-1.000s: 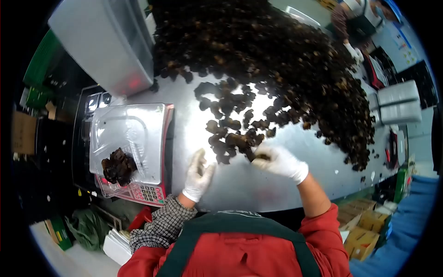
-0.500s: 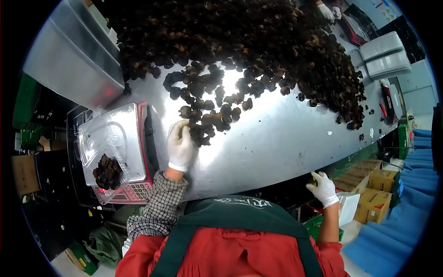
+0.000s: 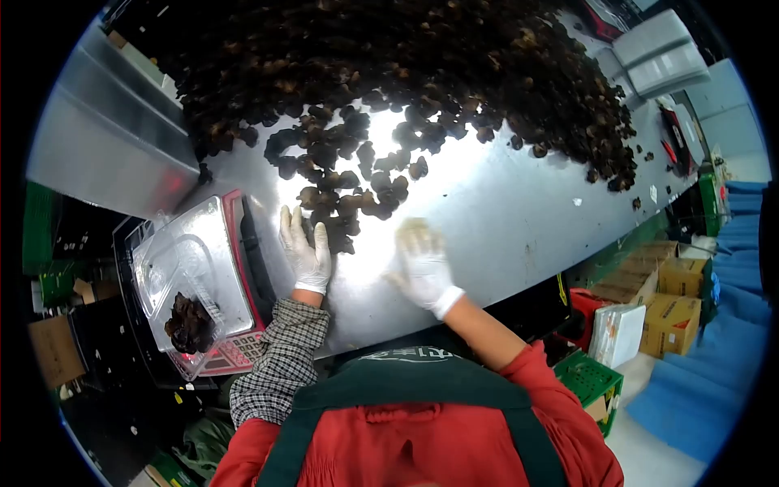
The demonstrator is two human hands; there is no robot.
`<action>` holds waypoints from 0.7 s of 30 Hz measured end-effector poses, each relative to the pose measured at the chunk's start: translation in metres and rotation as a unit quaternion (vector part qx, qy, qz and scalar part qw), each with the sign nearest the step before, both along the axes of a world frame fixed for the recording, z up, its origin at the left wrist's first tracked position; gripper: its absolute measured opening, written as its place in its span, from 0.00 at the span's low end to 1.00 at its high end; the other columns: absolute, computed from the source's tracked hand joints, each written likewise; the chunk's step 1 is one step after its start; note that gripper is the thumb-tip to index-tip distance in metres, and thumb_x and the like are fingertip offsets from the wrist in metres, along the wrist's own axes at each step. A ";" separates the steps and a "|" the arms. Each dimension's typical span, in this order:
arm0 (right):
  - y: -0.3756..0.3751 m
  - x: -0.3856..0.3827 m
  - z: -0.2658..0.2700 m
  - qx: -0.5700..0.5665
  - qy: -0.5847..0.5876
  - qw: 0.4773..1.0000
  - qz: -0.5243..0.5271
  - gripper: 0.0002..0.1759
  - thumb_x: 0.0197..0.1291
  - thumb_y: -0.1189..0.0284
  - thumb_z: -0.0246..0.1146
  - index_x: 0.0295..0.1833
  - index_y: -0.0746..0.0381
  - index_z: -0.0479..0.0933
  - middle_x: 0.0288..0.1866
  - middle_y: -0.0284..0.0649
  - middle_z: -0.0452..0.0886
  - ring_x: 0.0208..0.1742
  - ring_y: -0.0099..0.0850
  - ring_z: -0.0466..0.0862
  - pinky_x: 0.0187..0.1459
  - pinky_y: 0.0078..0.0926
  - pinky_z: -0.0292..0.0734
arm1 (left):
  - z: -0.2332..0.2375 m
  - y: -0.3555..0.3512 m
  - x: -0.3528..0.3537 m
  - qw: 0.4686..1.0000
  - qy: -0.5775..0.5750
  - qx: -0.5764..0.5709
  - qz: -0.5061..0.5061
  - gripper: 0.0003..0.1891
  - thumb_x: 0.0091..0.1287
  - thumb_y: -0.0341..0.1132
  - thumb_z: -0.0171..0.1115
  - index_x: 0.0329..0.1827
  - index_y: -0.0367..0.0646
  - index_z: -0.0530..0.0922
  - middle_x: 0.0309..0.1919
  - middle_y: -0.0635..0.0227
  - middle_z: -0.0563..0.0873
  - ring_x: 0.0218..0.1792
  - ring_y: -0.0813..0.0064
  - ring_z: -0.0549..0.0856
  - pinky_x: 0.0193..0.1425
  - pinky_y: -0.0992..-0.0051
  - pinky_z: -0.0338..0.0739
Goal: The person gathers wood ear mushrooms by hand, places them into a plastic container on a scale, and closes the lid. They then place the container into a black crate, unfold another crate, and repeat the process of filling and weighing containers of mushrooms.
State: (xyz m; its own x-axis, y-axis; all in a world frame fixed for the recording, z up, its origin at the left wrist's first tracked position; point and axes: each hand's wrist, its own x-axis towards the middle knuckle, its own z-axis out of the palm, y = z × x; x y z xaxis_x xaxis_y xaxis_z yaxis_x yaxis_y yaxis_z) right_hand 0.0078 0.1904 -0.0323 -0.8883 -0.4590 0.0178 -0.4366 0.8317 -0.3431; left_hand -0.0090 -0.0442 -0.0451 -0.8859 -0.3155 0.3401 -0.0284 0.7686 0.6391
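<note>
Right now the gloved left hand (image 3: pixel 306 256), left of centre, lies with fingers lightly parted at the edge of a loose scatter of wood ear mushrooms (image 3: pixel 329 180); whether it touches them, I cannot tell. Over in the middle of the frame, the gloved right hand (image 3: pixel 423 264) is a blur, fingers stretched out over the bare metal table (image 3: pixel 487 219), its grip wide and nothing visible in it. Across the top sprawls the big dark mushroom pile (image 3: pixel 389 57), with the scatter just below. Down at the lower left, a mushroom clump (image 3: pixel 191 325) sits on the red-edged scale (image 3: pixel 174 252). Upper left stands a grey bin (image 3: pixel 105 138); upper right, white trays (image 3: pixel 661 61) beside the pile.
</note>
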 end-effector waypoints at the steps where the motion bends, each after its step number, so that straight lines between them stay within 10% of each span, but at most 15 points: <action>1: 0.027 0.007 0.001 -0.001 0.014 0.999 -0.052 0.48 0.56 0.51 0.63 0.75 0.67 0.55 0.76 0.57 0.53 0.78 0.51 0.50 0.74 0.59 0.37 | -0.002 -0.001 -0.001 1.000 0.004 -0.007 -0.001 0.29 0.69 0.42 0.57 0.67 0.32 0.65 0.69 0.41 0.62 0.68 0.46 0.63 0.72 0.56 0.56; 7: 0.195 0.092 0.016 0.211 0.108 0.860 -0.451 0.41 0.60 0.59 0.62 0.71 0.72 0.59 0.73 0.65 0.56 0.75 0.59 0.54 0.70 0.64 0.44 | -0.003 0.000 -0.002 1.000 0.010 0.003 -0.001 0.29 0.69 0.41 0.56 0.68 0.31 0.65 0.69 0.41 0.61 0.68 0.45 0.63 0.73 0.55 0.55; 14: -0.020 0.045 0.010 -0.067 0.033 0.996 -0.051 0.44 0.55 0.52 0.63 0.68 0.72 0.61 0.69 0.60 0.63 0.72 0.56 0.61 0.73 0.54 0.49 | -0.002 -0.002 -0.002 1.000 -0.006 0.014 -0.015 0.30 0.71 0.44 0.53 0.68 0.29 0.64 0.70 0.41 0.61 0.70 0.46 0.61 0.74 0.56 0.54; 18: 0.087 0.046 -0.009 0.101 0.093 0.964 -0.226 0.46 0.58 0.47 0.59 0.72 0.67 0.58 0.73 0.59 0.58 0.75 0.54 0.56 0.73 0.59 0.45 | 0.000 -0.003 -0.001 0.999 -0.008 0.012 -0.030 0.30 0.71 0.44 0.52 0.69 0.30 0.63 0.70 0.40 0.60 0.70 0.45 0.61 0.74 0.56 0.54; 21: 0.222 0.096 0.018 0.266 0.085 0.805 -0.524 0.39 0.59 0.55 0.62 0.68 0.70 0.64 0.68 0.61 0.64 0.69 0.54 0.64 0.61 0.61 0.59 | -0.006 -0.003 -0.002 1.000 -0.006 -0.003 -0.030 0.30 0.71 0.45 0.51 0.69 0.31 0.63 0.70 0.41 0.61 0.71 0.45 0.61 0.75 0.56 0.53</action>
State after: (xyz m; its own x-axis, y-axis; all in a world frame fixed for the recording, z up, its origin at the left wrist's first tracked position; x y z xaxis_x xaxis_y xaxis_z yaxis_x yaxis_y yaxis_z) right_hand 0.1037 0.4123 -0.0146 -0.7982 0.5574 0.2286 0.5967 0.7836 0.1730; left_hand -0.0112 -0.0476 -0.0516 -0.9070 -0.2599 0.3314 0.0099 0.7736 0.6337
